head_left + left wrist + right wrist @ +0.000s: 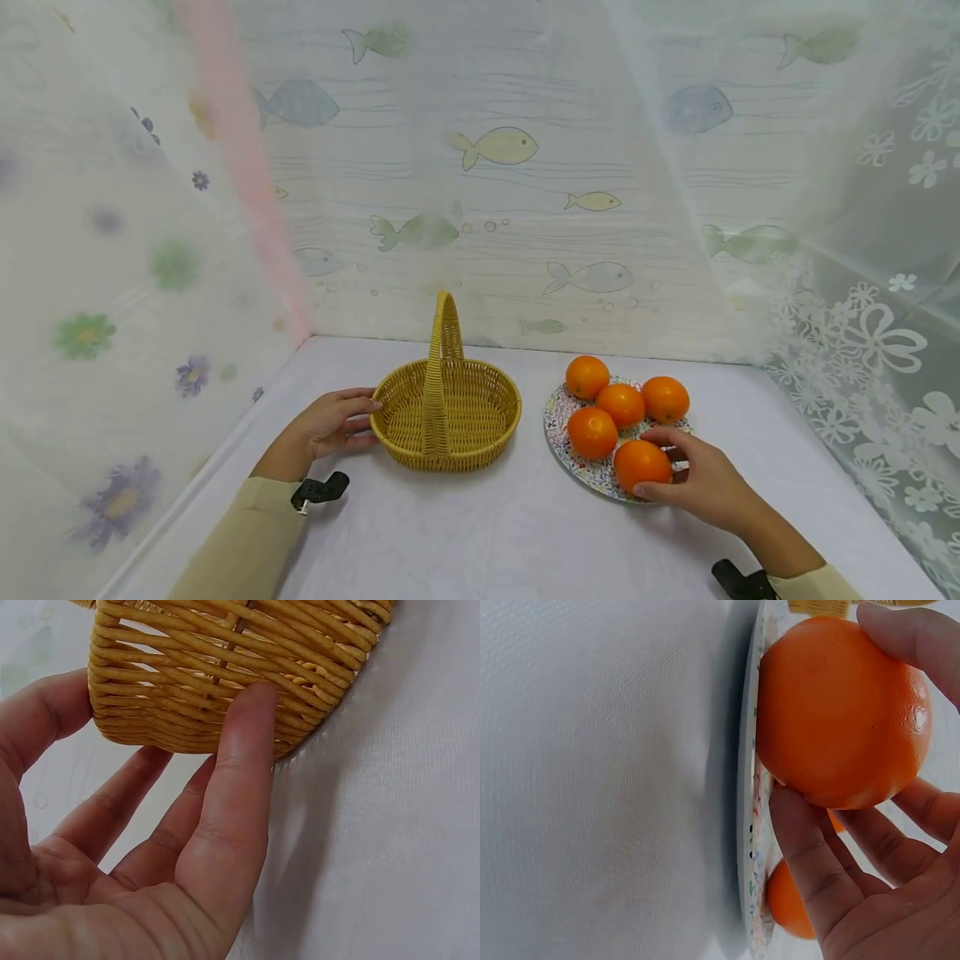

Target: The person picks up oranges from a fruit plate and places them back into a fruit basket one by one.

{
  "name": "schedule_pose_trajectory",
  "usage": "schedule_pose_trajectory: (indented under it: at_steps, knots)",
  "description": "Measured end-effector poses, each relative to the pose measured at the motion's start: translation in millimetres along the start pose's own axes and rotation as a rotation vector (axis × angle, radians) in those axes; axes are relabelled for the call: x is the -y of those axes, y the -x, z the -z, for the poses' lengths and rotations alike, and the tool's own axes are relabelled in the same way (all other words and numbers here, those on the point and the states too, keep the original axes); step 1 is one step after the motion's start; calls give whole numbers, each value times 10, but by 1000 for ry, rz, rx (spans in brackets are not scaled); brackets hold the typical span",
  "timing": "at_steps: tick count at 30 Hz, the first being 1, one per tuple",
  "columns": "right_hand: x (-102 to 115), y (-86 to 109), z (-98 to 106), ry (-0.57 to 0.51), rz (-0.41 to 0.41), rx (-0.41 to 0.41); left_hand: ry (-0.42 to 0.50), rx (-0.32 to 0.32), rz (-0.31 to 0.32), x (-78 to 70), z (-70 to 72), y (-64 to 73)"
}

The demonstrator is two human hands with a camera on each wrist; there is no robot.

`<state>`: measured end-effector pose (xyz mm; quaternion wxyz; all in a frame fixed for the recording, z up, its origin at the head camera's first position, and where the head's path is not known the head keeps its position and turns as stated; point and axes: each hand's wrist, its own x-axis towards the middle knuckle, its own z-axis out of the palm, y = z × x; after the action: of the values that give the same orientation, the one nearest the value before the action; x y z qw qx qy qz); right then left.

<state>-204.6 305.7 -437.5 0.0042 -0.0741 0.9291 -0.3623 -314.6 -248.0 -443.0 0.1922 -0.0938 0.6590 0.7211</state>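
Note:
My left hand [335,423] touches the left side of a yellow wicker basket [485,454] with an upright arched handle. In the left wrist view, relaxed fingers [232,795] lie against the woven wall [172,682]. Nothing is inside the basket. At the right, my right hand [708,479] holds the nearest orange [642,467] from its right side, thumb in front and fingers behind. The right wrist view has this orange [840,712] between thumb and fingers, at the edge of the speckled plate [746,825]. Several other oranges [592,432] sit farther back on the plate.
A white cloth [480,542] covers the table. Behind it hangs a curtain [495,208] printed with fish. Flowered sheer curtains stand at the left [112,375] and right [862,358]. A gap of cloth lies between basket and plate.

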Motion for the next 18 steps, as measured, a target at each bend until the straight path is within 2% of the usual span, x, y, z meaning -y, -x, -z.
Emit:
schedule_pose_trajectory:
  at_steps: [8, 11, 18]
  knots:
    - [64, 13, 36, -16, 1, 1, -4, 29, -23, 48, 28, -8]
    - [103, 7, 57, -31, 9, -3, 6, 20, -25, 62, 60, -12]
    - [191, -7, 119, -51, 72, -55, -2, 37, -50, 67, 35, -12]
